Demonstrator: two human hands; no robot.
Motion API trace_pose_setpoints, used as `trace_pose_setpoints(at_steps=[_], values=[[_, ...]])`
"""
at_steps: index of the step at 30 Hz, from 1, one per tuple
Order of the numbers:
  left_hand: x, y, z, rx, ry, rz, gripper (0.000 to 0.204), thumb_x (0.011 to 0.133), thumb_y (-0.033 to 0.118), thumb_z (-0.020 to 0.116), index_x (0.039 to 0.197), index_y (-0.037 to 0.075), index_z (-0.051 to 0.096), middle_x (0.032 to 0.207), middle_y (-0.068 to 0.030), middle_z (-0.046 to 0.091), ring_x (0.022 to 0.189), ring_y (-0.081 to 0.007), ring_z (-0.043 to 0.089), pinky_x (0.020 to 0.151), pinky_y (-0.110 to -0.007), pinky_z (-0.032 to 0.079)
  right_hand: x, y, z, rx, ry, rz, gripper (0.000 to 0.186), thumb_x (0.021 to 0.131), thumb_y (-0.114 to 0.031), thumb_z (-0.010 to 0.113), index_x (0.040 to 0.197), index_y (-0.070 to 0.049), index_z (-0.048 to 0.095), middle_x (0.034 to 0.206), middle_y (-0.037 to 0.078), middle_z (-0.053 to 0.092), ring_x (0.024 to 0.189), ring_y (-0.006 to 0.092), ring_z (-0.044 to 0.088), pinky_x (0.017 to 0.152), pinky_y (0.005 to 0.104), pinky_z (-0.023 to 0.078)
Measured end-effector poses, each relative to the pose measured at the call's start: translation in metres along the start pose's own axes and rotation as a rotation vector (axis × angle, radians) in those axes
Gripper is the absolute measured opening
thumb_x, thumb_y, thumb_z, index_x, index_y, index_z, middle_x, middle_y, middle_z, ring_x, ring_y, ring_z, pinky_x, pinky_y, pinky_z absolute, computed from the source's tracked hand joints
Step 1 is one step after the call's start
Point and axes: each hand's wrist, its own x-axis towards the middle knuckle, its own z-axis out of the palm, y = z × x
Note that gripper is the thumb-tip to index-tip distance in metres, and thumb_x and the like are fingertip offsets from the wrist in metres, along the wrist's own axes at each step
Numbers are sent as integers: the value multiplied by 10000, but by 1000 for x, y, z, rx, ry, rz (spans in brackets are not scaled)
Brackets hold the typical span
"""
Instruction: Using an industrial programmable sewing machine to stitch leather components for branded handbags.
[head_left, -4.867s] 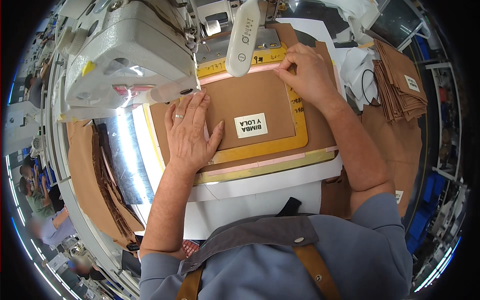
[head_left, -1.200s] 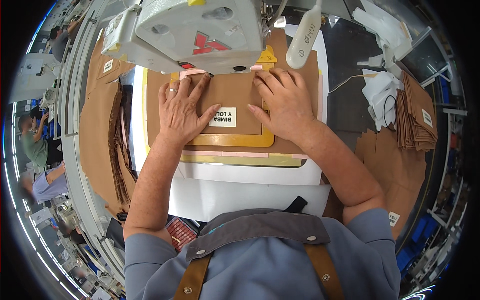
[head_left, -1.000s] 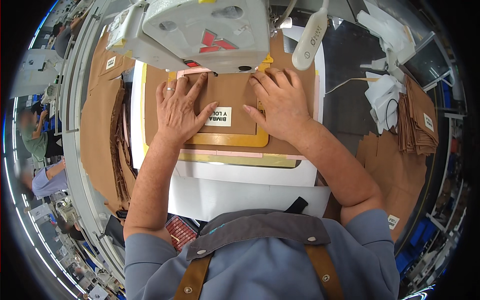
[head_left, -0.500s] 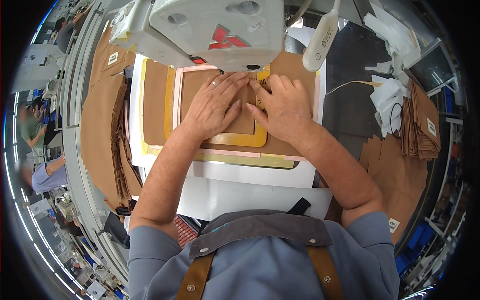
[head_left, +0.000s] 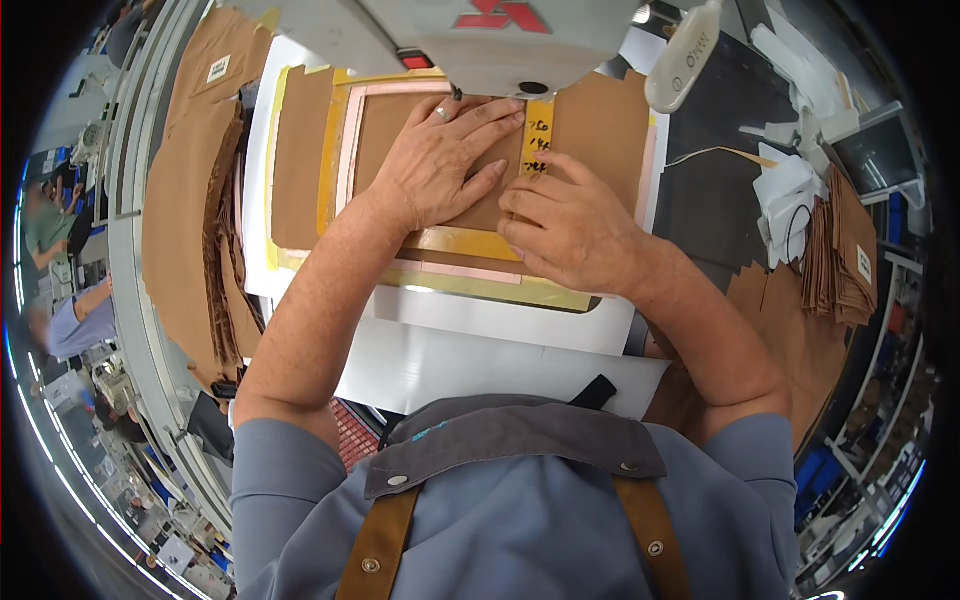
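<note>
My left hand (head_left: 445,165) lies flat with its fingers stretched out on a brown fabric panel (head_left: 385,130), inside a yellow template frame (head_left: 465,243) with pink strips along its edges. At the lower right corner of that frame my right hand (head_left: 575,220) is curled, its index finger reaching over the right bar, which bears black handwriting. Whatever its bent fingers hold, if anything, is hidden beneath them. A larger brown piece (head_left: 600,140) spreads under the frame, on a white sheet (head_left: 460,322). The white sewing machine head (head_left: 470,45) hangs just beyond my fingertips.
Brown cut pieces (head_left: 195,200) are stacked at the left beside a metal rail (head_left: 130,250). More brown pieces (head_left: 845,245) lie at the right by crumpled white material (head_left: 785,200). A white hand-held device (head_left: 683,60) hangs at the upper right. Other people (head_left: 80,320) sit far left.
My right hand has drawn back toward me along the frame's right bar and curled its fingers, uncovering the handwriting. My left hand stays flat on the panel. The whole view has shifted slightly.
</note>
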Motion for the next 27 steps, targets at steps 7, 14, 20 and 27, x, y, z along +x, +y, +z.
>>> trace_pose_setpoints(at_steps=[7,14,20,27], values=[[-3,3,7,41,10,-14,559,994,397,574,1513,192,538,1575,22,500,1403,-269,463,1183,-480,316,5,10,3,29,-88,-33,191,811,-255,772,881,-121,656,972,31,624,1052,193,630,1062,440,449],[-7,4,7,34,32,-20,538,975,332,589,1489,180,554,1575,21,502,1417,-256,450,1188,-477,306,12,18,-4,101,-145,-4,197,850,-260,755,935,-112,656,1006,44,635,1086,219,618,1068,444,430],[-1,-1,9,-39,50,-33,468,995,170,538,1462,167,565,1555,10,524,1422,-255,457,1190,-475,285,20,47,-3,-70,-46,-1,152,859,-184,710,983,-107,670,1017,38,656,1083,227,615,1053,420,434],[-5,-3,12,-35,88,-17,475,999,167,527,1473,181,559,1541,13,540,1414,-269,468,1200,-496,269,24,34,5,33,-133,-55,138,787,-143,680,916,-101,658,958,35,622,1009,232,592,962,405,454]])
